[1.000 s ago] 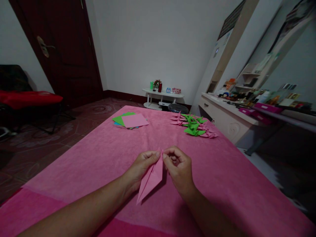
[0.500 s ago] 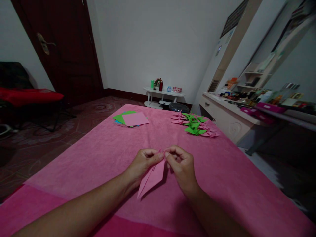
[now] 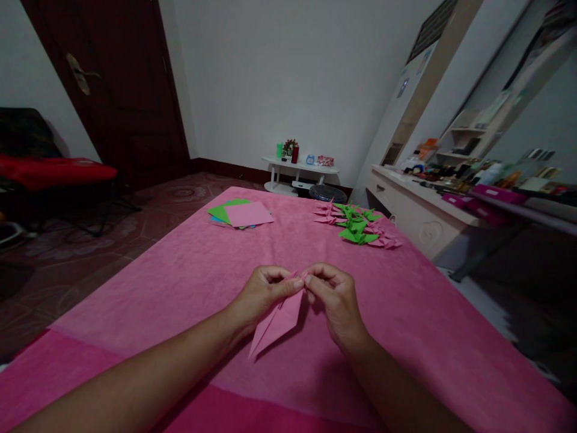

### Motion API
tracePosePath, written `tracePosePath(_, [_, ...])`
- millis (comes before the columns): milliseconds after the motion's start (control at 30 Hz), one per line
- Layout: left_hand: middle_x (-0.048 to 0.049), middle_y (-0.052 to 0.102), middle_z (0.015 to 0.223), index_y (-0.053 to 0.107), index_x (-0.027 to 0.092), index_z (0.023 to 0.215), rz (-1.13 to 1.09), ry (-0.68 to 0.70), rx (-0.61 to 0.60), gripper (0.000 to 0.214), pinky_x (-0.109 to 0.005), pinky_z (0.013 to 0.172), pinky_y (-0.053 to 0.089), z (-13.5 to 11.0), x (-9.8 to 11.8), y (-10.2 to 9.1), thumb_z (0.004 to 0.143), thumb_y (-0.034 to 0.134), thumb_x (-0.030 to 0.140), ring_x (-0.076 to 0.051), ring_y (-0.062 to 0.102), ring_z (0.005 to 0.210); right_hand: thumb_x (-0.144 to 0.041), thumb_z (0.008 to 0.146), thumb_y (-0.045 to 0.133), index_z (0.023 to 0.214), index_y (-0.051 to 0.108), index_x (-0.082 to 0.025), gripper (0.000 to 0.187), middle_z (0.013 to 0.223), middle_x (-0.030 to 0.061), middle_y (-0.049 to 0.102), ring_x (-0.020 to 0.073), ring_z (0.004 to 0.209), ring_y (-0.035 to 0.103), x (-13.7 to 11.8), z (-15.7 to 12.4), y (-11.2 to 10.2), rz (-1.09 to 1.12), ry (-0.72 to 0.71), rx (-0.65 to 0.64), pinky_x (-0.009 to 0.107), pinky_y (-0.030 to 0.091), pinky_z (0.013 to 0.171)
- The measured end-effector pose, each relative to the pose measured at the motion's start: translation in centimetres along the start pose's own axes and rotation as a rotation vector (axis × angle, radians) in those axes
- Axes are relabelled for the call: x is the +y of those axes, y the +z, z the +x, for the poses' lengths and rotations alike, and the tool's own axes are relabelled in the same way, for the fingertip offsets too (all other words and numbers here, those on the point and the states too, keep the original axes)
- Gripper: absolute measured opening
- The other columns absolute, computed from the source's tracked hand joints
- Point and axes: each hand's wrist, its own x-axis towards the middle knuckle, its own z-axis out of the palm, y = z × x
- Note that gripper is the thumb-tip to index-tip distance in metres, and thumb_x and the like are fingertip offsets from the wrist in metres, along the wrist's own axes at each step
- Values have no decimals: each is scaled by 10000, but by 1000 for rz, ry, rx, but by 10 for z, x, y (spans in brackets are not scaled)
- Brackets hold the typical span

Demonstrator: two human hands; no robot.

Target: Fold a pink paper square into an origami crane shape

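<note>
Both my hands hold a folded pink paper [image 3: 277,320], a long pointed shape, just above the pink cloth of the table [image 3: 180,282]. My left hand [image 3: 261,294] pinches its upper tip from the left. My right hand [image 3: 336,297] pinches the same tip from the right, fingers curled. The paper's lower point hangs toward me, near the cloth. Fingertips of the two hands almost touch.
A stack of flat paper sheets [image 3: 241,213], pink on green and blue, lies at the far left of the table. Several folded pink and green paper cranes [image 3: 356,225] lie far right. A dresser [image 3: 419,216] stands right, a red-cushioned chair [image 3: 54,174] left, a door [image 3: 121,90] behind.
My hands have drawn closer together at the paper's tip, and the paper has tilted lower toward the cloth. The view has shifted slightly.
</note>
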Motion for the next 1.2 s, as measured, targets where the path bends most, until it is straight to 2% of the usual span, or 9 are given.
tracePosePath(433, [-11, 572, 576, 684, 102, 653, 118, 49, 35, 284, -202, 515, 324, 1, -1, 0, 678, 739, 379, -80, 451, 526, -301, 811, 611, 708, 616, -155, 179, 479, -44, 527, 83, 448, 455, 10, 1, -3, -3, -36, -36, 196, 344, 451])
tracePosePath(767, [-54, 661, 663, 693, 114, 676, 85, 37, -13, 269, -217, 563, 382, 0, -3, -1, 720, 706, 379, -112, 539, 570, -316, 817, 614, 687, 588, -155, 209, 469, -50, 516, 70, 411, 418, 11, -1, 3, 32, -7, -3, 183, 322, 413])
tracePosePath(933, [-55, 661, 647, 694, 112, 671, 72, 29, -12, 277, -214, 545, 376, -1, -2, 0, 714, 709, 386, -112, 536, 552, -372, 857, 568, 616, 555, -156, 324, 461, -43, 508, 72, 410, 429, 11, -1, 3, 21, -36, -1, 188, 335, 418])
tracePosePath(1100, [-41, 637, 612, 696, 110, 665, 56, 37, -9, 257, -208, 530, 374, -1, -1, -1, 705, 719, 363, -107, 518, 537, -381, 787, 662, 724, 608, -145, 249, 491, -35, 540, 81, 434, 455, 8, -1, 2, -27, -21, -7, 194, 349, 429])
tracePosePath(1200, [-40, 633, 616, 707, 105, 686, 119, 63, -6, 259, -208, 536, 368, 0, -1, -3, 715, 711, 362, -102, 504, 541, -381, 777, 669, 717, 608, -144, 252, 463, -41, 526, 79, 410, 438, 6, -1, 1, -73, -12, 2, 189, 324, 402])
